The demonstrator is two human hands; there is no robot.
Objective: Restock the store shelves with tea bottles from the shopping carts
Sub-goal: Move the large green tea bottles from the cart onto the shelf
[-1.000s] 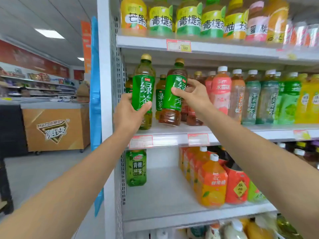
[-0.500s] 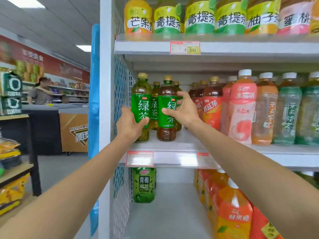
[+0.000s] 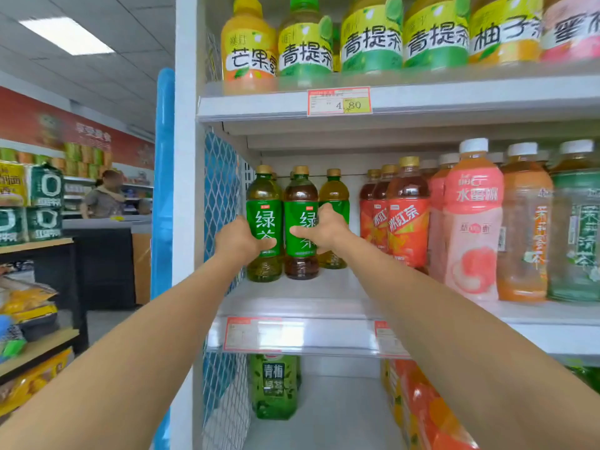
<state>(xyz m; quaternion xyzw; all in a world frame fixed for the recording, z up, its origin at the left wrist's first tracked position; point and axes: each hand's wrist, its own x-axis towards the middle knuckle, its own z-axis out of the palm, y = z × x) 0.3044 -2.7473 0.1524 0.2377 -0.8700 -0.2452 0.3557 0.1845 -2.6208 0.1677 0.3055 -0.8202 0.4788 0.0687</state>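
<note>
Two green-label tea bottles with gold caps stand upright side by side at the left end of the middle shelf. My left hand is wrapped around the left bottle, which holds pale green tea. My right hand grips the right bottle, which holds darker brown tea. Both bottle bases rest on the shelf board. A third green-label bottle stands just behind my right hand.
Red-label tea bottles and a pink peach bottle stand to the right on the same shelf. Yellow and green bottles fill the upper shelf. A green bottle stands below. Blue mesh side panel is left. A person stands at a counter.
Both hands pushed the two green tea bottles deeper onto the shelf, from its front edge to standing further back. The camera moved closer to the shelf.
</note>
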